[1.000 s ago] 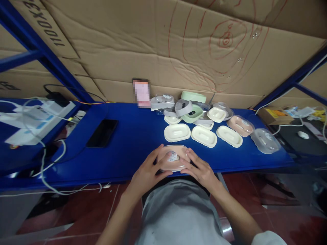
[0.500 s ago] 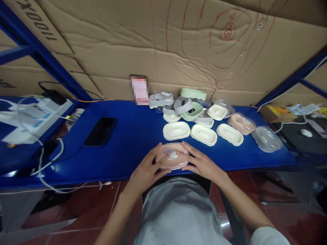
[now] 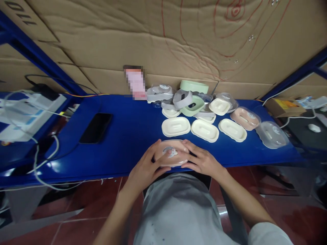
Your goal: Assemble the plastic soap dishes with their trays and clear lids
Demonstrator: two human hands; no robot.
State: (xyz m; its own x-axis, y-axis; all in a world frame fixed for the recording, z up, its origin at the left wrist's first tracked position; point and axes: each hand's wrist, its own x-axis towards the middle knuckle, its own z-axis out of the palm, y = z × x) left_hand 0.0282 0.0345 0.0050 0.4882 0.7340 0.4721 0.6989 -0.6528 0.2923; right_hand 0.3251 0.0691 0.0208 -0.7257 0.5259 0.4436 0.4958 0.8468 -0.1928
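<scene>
A pink oval soap box [image 3: 160, 147] with a shiny clear cover and a pale sticker lies at the front edge of the blue table. My left hand [image 3: 146, 166] grips its left end, with one finger lying across the sticker. My right hand [image 3: 203, 160] closes round the right end, its fingers over the top and side. Just beyond the box, three cream oval trays [image 3: 176, 127] stand in a row, each with a raised oval ring inside. Parts of the box's sides are hidden by my fingers.
Behind the trays is a pile of grey and green oval rings [image 3: 192, 105] and clear covers. Another pink box [image 3: 245, 118] and a clear cover [image 3: 272, 134] lie to the right. A black phone [image 3: 95, 128] lies left, near a white power strip [image 3: 38, 115] with cables. Cardboard [image 3: 102, 44] forms the back wall.
The camera view has tilted slightly downward, so the table and its things sit a little higher in the picture. Both hands keep their hold on the pink soap box.
</scene>
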